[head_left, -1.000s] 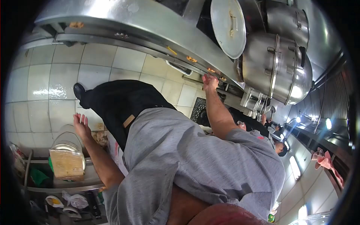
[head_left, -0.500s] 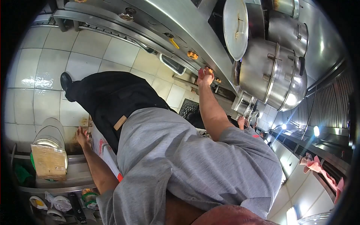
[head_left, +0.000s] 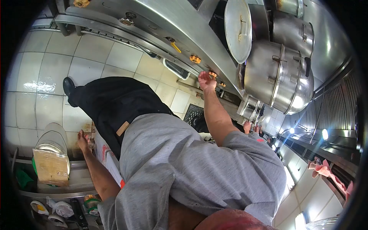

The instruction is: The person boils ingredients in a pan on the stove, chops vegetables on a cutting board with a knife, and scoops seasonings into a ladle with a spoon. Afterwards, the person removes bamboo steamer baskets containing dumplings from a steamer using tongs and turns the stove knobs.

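My right hand (head_left: 207,82) reaches to the front panel of the steel stove (head_left: 174,23). Its fingers are bent around an orange stove knob (head_left: 212,74), with the palm partly turned up. My left hand (head_left: 83,140) hangs low on the other side, fingers loosely apart and nothing visible in them. Close beside it is a white item with red print (head_left: 102,147), partly hidden behind my clothing. Another orange knob (head_left: 195,59) and a yellow lever (head_left: 175,46) sit farther along the panel.
A large steel pot (head_left: 262,76) stands on the stove near a round lid (head_left: 238,30). Behind my left side, a cardboard piece (head_left: 51,167) leans on a container by a metal shelf (head_left: 80,194). Another person's hand (head_left: 247,126) shows beyond my right arm. Tiled floor (head_left: 50,73) lies below.
My right hand has turned at the knob, showing more of its palm. My left hand has shifted slightly, with its fingers still loose. The whole view has moved a little.
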Demonstrator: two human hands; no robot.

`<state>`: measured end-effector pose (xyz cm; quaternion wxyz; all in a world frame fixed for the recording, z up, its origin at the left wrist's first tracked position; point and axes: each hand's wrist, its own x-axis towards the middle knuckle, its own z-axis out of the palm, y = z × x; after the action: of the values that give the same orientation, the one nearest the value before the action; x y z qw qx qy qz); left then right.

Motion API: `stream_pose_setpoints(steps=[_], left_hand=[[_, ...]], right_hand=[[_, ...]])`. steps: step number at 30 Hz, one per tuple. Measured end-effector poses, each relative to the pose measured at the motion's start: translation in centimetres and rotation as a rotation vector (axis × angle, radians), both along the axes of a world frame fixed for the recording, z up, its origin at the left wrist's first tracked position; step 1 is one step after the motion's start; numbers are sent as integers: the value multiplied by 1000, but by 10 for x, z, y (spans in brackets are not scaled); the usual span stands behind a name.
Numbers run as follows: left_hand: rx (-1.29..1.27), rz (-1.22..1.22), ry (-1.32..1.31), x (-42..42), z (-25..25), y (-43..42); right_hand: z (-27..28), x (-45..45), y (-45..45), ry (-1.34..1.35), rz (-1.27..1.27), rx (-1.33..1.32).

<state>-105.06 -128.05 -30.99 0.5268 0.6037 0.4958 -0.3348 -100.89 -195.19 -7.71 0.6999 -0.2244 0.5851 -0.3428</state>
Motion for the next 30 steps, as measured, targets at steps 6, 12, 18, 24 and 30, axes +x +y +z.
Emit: stream_pose_setpoints(steps=[6, 12, 18, 24, 30], left_hand=[[-29, 47, -43, 2, -13, 0], [-18, 44, -39, 5, 5, -10], [-20, 35, -13, -1, 5, -7], [-23, 2, 8, 6, 0, -3], [-29, 22, -12, 11, 8, -6]], right_hand=[[-6, 2, 3, 181, 10, -264], [-10, 3, 3, 172, 18, -454], [-7, -6, -1, 3, 82, -228], [3, 10, 19, 68, -86, -36], [-15, -1, -1, 182, -31, -441]])
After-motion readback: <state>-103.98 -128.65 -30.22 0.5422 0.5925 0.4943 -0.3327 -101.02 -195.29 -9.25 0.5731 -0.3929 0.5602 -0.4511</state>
